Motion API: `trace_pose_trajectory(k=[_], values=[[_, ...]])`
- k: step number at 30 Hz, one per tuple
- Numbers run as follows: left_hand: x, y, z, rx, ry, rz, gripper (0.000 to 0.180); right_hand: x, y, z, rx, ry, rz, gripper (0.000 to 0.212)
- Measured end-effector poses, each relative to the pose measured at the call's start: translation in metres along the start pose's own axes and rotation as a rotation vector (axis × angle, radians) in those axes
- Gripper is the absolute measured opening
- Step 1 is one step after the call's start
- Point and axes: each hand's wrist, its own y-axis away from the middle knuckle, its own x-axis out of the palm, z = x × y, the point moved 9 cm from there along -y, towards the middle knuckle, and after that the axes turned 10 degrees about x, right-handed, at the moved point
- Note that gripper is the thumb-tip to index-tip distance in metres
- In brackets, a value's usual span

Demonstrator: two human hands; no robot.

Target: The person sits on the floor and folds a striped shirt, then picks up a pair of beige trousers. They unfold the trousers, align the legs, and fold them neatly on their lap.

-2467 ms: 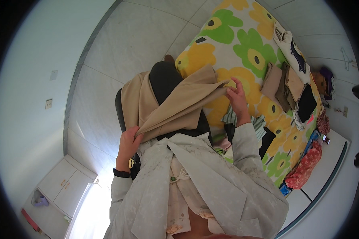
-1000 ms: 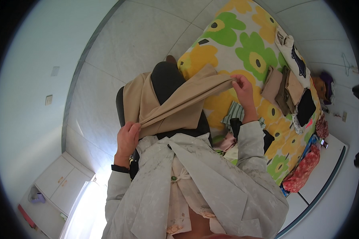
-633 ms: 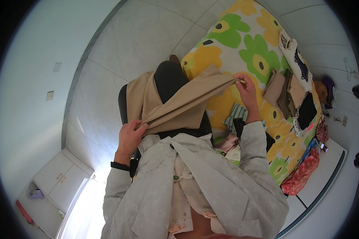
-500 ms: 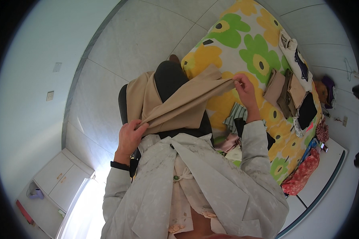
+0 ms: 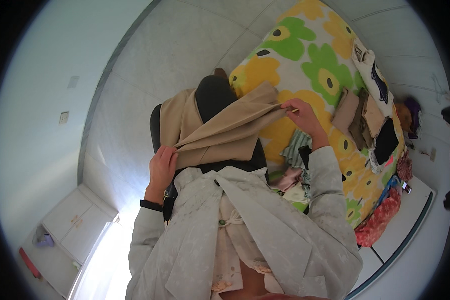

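Note:
A pair of tan trousers (image 5: 220, 131) lies across my lap, with one part over my left thigh and another reaching right onto the bed. My left hand (image 5: 162, 167) pinches a fold of the cloth at its near left. On the right, my right hand (image 5: 304, 117) grips the other end of that fold between thumb and fingers. The cloth between my hands is drawn into long creases. My dark-clad knee (image 5: 214, 97) shows between the two parts of the trousers.
The bed (image 5: 327, 75) has a flowered cover. Folded clothes (image 5: 361, 115) lie in a row on its right side. A striped cloth (image 5: 296, 147) and a pink cloth (image 5: 289, 180) are near my right forearm. A red patterned bundle (image 5: 380, 217) lies by the bed's near edge. White cabinets (image 5: 72, 222) stand at lower left.
My right hand has moved slightly left, and its fingers are spread a little more. The fold between my hands has slackened and widened. My left hand has shifted slightly up.

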Motion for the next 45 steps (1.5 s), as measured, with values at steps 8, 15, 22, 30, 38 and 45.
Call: trace_pose_trajectory(k=[8, 15, 22, 30, 38, 45], values=[[0.001, 0.003, 0.007, -0.027, -0.035, -0.028, 0.009, -0.007, -0.009, -0.03, 0.009, -0.151, -0.032, 0.01], [0.0, 0.0, 0.002, 0.057, -0.103, -0.018, 0.014, -0.018, -0.005, -0.053, 0.119, -0.469, -0.102, 0.006], [-0.003, -0.002, -0.005, 0.136, -0.157, -0.033, 0.02, -0.03, 0.001, -0.048, 0.11, -0.71, -0.203, 0.004], [0.0, 0.002, -0.019, 0.33, -0.27, -0.114, 0.019, -0.045, 0.027, -0.034, 0.029, -0.83, -0.244, 0.006], [0.011, 0.003, -0.024, 0.438, -0.322, -0.072, 0.019, -0.058, 0.047, -0.054, 0.059, -0.85, -0.32, 0.01], [0.012, 0.002, -0.03, 0.479, -0.247, -0.095, 0.015, -0.084, 0.078, -0.017, -0.203, -0.949, -0.292, 0.014]])
